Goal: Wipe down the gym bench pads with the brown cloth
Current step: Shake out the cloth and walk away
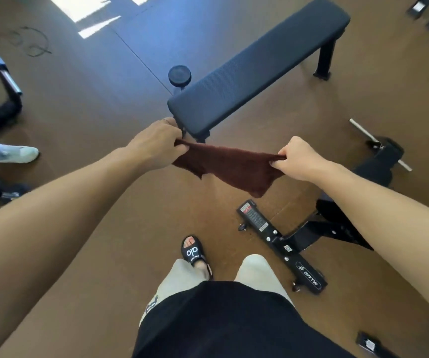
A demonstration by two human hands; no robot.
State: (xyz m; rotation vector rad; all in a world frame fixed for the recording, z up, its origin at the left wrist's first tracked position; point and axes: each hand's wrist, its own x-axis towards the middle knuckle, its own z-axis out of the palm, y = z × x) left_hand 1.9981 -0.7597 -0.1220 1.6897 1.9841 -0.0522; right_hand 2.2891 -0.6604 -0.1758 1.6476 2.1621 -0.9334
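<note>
A brown cloth (230, 165) hangs stretched in the air just short of the bench pad (257, 65), its corners pinched by the left hand (156, 146) and right hand (296, 158), fingers clamped on the fabric.

Daylight fills the room, bright and even. It falls from the far side, laying hard white patches (89, 11) on the floor (92, 104) at the top left, blown out to pure glare, with a bluish cast spreading over the floor beside them. The bench (260, 63) pad takes a dull sheen along its top and throws only a soft shadow beneath. The forearms are lit evenly, the right one paler. The wide lens bends everything: arms balloon toward the lower corners and straight lines bow near the edges. Detail is slightly soft throughout, smeared most at the left edge and the corners.
</note>
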